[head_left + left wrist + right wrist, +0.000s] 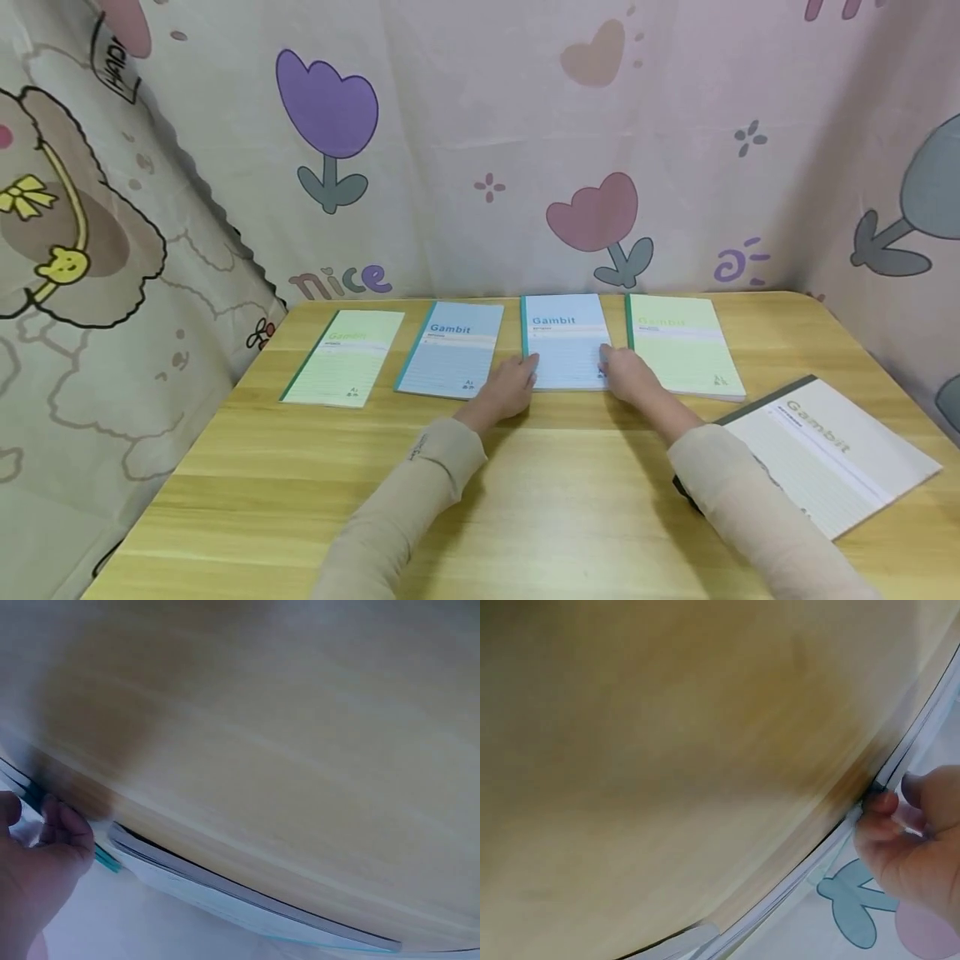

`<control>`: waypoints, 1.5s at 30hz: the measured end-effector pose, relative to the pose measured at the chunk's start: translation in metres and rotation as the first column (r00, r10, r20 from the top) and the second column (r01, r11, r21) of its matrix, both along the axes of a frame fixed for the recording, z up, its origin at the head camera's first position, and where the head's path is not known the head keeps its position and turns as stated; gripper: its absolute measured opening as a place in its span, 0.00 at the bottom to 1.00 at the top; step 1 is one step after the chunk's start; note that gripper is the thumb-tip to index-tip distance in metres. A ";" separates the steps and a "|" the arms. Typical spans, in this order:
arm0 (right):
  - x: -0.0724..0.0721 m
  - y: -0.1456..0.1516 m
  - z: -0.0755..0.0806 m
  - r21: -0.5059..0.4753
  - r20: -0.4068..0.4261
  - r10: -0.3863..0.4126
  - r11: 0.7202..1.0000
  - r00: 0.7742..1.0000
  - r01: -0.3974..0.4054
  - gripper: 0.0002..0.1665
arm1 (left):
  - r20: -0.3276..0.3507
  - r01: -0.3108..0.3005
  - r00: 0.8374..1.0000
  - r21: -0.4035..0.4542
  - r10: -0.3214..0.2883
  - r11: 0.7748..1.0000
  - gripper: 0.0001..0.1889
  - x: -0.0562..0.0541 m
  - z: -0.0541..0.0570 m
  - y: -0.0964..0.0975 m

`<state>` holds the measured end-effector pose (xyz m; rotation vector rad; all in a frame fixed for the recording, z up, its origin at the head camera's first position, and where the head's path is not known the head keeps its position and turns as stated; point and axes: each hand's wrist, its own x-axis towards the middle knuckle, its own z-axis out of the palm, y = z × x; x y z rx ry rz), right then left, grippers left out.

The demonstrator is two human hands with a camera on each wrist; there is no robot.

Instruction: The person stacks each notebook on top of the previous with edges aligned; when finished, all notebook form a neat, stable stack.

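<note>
A blue Gambit notebook (566, 358) with a green spine lies near the table's back edge, between the two hands. My left hand (508, 388) holds its lower left edge with curled fingers. At its lower right edge, my right hand (632, 377) pinches the side with the thumb and fingers. Up close, the left wrist view has the left hand (46, 862) at the green spine, and the right wrist view has the right hand (911, 840) at the pages' edge. A second blue notebook (453, 346) lies left of the left hand.
A pale green notebook (341, 358) lies at the far left, another green notebook (686, 358) right of the held one. A larger white notebook (840, 458) with a black spine sits askew at the right, partly behind the right sleeve. A patterned curtain (465, 150) hangs behind the table.
</note>
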<state>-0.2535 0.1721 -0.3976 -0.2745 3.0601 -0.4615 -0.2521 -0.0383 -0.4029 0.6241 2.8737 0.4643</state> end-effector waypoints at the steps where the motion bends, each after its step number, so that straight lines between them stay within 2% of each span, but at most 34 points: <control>1: 0.001 0.001 0.001 -0.001 -0.011 -0.015 1.000 1.000 0.015 0.20 | 0.002 -0.002 1.000 0.014 0.002 1.000 0.25 0.001 0.000 -0.001; 7: 0.011 -0.003 0.010 -0.091 -0.122 -0.096 0.992 0.988 0.086 0.24 | -0.071 -0.027 0.997 0.126 0.036 0.992 0.26 0.005 0.007 -0.020; 13: 0.017 -0.017 0.018 -0.232 -0.198 -0.096 0.972 0.975 0.048 0.23 | -0.200 -0.069 0.973 0.213 0.113 0.975 0.24 0.000 0.014 -0.058; 18: 0.022 -0.032 0.019 -0.294 -0.212 -0.063 0.956 0.975 -0.002 0.22 | -0.263 -0.090 0.952 0.255 0.159 0.963 0.23 -0.001 0.015 -0.088; 21: 0.024 -0.044 0.017 -0.359 -0.200 -0.056 0.933 0.978 -0.020 0.23 | -0.278 -0.104 0.943 0.270 0.181 0.957 0.23 0.000 0.014 -0.105; 24: 0.026 -0.057 0.013 -0.459 -0.166 -0.058 0.888 0.984 -0.025 0.23 | -0.295 -0.127 0.932 0.278 0.210 0.952 0.23 0.001 0.013 -0.121; 27: 0.027 -0.070 0.009 -0.547 -0.130 -0.058 0.837 0.990 -0.023 0.23 | -0.295 -0.152 0.928 0.258 0.227 0.954 0.23 0.003 0.013 -0.133; 32: 0.029 -0.091 0.007 -0.626 -0.109 -0.038 0.779 0.993 -0.039 0.23 | -0.269 -0.189 0.932 0.212 0.243 0.959 0.24 0.004 0.009 -0.151; 35: 0.029 -0.103 0.008 -0.668 -0.077 -0.026 0.744 0.997 -0.033 0.23 | -0.237 -0.214 0.935 0.216 0.264 0.953 0.24 0.003 0.006 -0.159; 39: 0.029 -0.117 0.005 -0.697 -0.014 -0.014 0.717 1.000 0.000 0.25 | -0.200 -0.252 0.934 0.215 0.295 0.943 0.25 0.000 0.001 -0.169; 45: 0.026 -0.136 0.001 -0.710 0.057 0.016 0.703 0.998 0.030 0.26 | -0.135 -0.317 0.932 0.148 0.337 0.937 0.26 -0.001 -0.002 -0.178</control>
